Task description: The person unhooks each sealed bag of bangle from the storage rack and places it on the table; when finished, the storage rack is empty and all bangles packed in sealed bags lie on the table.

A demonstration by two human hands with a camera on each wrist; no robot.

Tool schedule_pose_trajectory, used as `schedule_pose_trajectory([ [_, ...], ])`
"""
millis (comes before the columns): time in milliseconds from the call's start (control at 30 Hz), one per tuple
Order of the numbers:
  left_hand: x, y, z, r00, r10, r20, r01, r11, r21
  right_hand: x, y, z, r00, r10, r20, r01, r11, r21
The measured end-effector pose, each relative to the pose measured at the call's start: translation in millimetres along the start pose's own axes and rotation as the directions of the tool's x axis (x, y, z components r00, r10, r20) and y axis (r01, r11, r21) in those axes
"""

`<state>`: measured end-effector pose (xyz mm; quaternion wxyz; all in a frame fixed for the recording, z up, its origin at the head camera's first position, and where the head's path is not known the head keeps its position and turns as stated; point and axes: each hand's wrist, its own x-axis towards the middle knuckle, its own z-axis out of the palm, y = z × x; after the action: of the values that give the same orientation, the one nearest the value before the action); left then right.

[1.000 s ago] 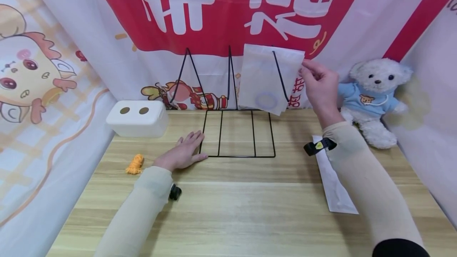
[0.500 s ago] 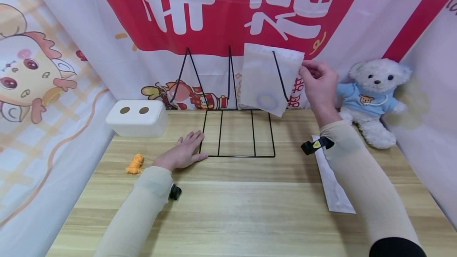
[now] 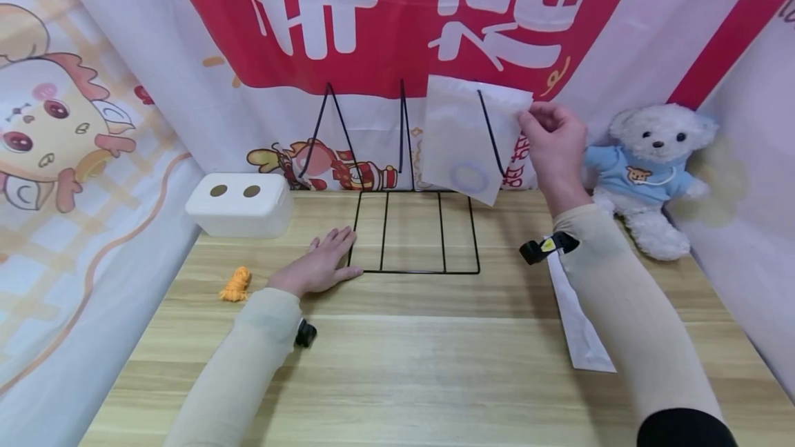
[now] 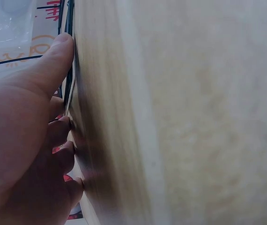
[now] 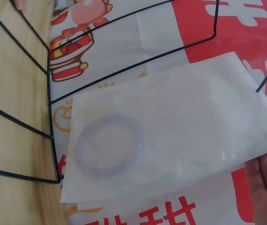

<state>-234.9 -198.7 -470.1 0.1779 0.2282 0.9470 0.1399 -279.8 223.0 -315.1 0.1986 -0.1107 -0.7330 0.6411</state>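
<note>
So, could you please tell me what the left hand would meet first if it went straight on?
Most likely the black wire rack, at its left base edge; the left hand appears right against it, though exact contact is hard to judge.

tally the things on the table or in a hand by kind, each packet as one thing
White packets: 2, one held in the right hand
Wire rack: 1
White box: 1
Orange cord bundle: 1
Teddy bear: 1
Total: 6
</note>
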Motion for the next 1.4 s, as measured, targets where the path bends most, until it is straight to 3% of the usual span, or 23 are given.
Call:
schedule_pose_trajectory([
  [200, 1.3, 1.0, 0.9, 1.000, -0.005, 0.010, 0.005, 1.000, 0.003, 3.5, 4, 0, 1.000, 0.020, 0.003, -0.020, 0.994, 0.109],
  [500, 1.6, 1.7, 2.4, 1.000, -0.004, 0.011, 0.004, 1.000, -0.001, 5.9, 5, 0, 0.999, 0.035, 0.010, -0.036, 0.960, 0.279],
  [1067, 1.8, 1.0, 2.6, 1.000, -0.010, 0.009, 0.010, 1.000, -0.002, 3.6, 3, -6, 0.999, -0.017, 0.030, 0.007, 0.951, 0.308],
  [1400, 1.4, 1.6, 0.7, 1.000, -0.013, 0.008, 0.013, 1.000, 0.004, -4.2, 7, -20, 0.997, -0.052, 0.059, 0.031, 0.948, 0.316],
])
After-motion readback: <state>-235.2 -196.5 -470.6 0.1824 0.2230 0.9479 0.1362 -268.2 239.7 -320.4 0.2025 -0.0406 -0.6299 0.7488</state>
